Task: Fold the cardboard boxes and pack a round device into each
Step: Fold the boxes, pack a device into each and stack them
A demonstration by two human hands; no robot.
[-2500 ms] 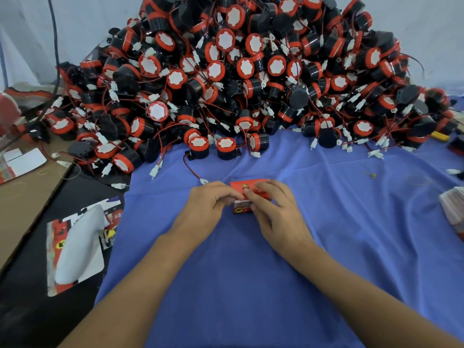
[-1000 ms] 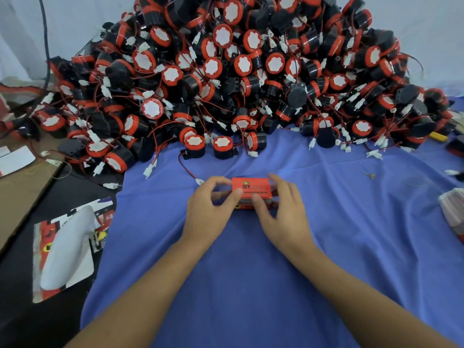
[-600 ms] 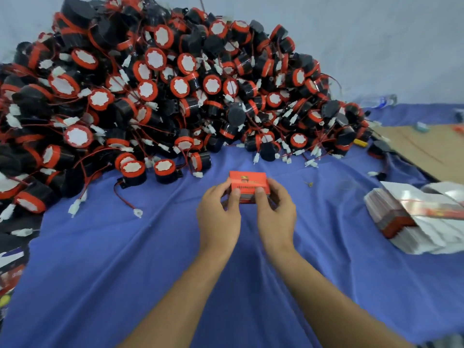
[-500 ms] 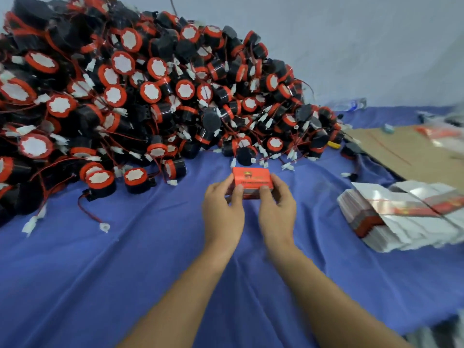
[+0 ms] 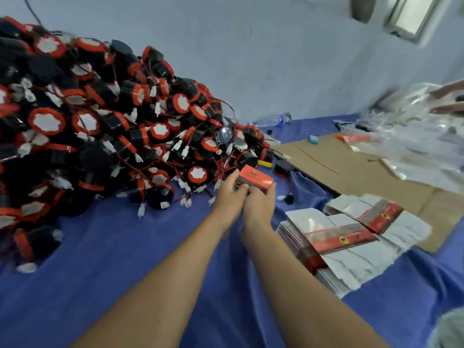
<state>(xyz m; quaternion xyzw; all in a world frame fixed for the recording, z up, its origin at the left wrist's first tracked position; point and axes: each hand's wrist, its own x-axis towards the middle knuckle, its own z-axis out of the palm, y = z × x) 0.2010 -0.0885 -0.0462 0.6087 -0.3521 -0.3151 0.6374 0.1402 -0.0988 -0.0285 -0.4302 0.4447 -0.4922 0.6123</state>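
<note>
A small closed red cardboard box (image 5: 256,178) is held up over the blue cloth, tilted, between both hands. My left hand (image 5: 229,195) grips its left end with thumb and fingers. My right hand (image 5: 259,203) grips its right end and underside. A big heap of round black devices with red rims (image 5: 105,131) and red wires fills the left and back of the table. A stack of flat unfolded boxes (image 5: 349,237), white with red bands, lies to the right of my hands.
A blue cloth (image 5: 125,267) covers the table. Brown cardboard sheet (image 5: 351,169) lies at the right, with clear plastic bags (image 5: 414,136) beyond it and another person's hand at the far right edge. A water bottle (image 5: 273,120) lies by the wall.
The view has swung right. Both hands lifted the red box off the cloth and carried it to the right, toward the stack of flat boxes; the box now tilts.
</note>
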